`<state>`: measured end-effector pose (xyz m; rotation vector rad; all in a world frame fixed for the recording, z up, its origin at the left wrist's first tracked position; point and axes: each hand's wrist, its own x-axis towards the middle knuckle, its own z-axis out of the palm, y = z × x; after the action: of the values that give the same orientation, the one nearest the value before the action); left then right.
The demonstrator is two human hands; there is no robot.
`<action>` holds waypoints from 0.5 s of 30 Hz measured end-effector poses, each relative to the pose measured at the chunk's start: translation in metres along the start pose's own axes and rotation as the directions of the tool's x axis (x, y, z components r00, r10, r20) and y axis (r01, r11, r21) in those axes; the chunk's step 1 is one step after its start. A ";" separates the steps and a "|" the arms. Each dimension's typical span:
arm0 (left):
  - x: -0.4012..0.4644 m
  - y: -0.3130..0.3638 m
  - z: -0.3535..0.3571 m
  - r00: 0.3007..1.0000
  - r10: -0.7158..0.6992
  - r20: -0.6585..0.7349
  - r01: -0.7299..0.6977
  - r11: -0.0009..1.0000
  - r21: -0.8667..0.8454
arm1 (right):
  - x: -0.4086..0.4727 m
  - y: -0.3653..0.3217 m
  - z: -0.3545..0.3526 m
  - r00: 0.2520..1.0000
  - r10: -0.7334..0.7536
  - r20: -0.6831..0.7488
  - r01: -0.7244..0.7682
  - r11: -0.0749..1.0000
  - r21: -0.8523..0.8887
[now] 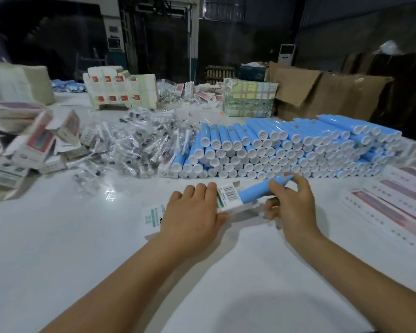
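Both arms reach out from the bottom of the view, over the white worktop. They come closer together toward the hands.

The left hand lies palm down on a white box. Its fingers bend over the far edge of the box and the thumb presses on the near side, so this hand holds the box down on the worktop. The box has a bar code on the end that sticks out past the fingers.

The right hand is just beside it, turned a bit on its side. It holds a blue tube. One finger and the thumb pinch the tube near its far end, and the other fingers are lifted and spread a little. The thumb is blurry.

The blue tube is in the middle of the view, between the two hands. It tilts up to the right. Its low end is at the open end of the white box, by the bar code. I cannot tell how far it is inside.

Behind the hands is a big stack of blue tubes with white caps. To its left is a pile of clear packets. More small boxes lie at the far left, and flat boxes lie at the right.
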<state>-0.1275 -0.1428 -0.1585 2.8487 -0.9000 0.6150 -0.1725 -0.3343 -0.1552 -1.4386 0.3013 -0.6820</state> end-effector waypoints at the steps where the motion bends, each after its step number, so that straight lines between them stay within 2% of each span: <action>1: -0.001 0.000 -0.001 1.000 -0.004 -0.005 0.004 1.000 -0.016 | -0.006 0.004 0.002 0.998 -0.044 0.041 0.049 0.993 -0.106; 3: -0.002 -0.001 -0.005 1.000 -0.009 -0.012 0.008 0.999 -0.036 | -0.014 0.010 0.003 0.980 -0.156 0.121 0.184 0.942 -0.281; 4: -0.003 -0.002 -0.006 1.000 -0.007 -0.007 0.007 0.999 -0.036 | -0.015 0.010 0.003 0.973 -0.192 0.129 0.223 0.926 -0.306; 8: -0.004 -0.007 -0.008 0.999 -0.015 0.035 0.016 0.999 -0.031 | -0.004 -0.004 0.006 0.987 -0.143 0.071 0.158 0.941 -0.298; 10: -0.004 -0.006 -0.008 0.998 -0.003 0.064 0.004 1.000 -0.012 | 0.006 -0.016 0.017 0.982 -0.148 0.119 0.181 0.921 -0.346; 12: -0.005 -0.004 -0.007 0.995 0.015 0.100 -0.017 1.000 0.014 | 0.011 -0.032 0.044 0.940 -0.227 0.255 0.315 0.866 -0.390; 15: -0.006 -0.002 -0.005 0.988 0.058 0.146 -0.065 0.997 0.039 | 0.012 -0.051 0.105 0.779 -0.320 0.539 0.575 0.707 -0.411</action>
<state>-0.1322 -0.1369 -0.1563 2.9462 -1.0117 0.4426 -0.1150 -0.2569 -0.0891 -2.2353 -0.2604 -0.6757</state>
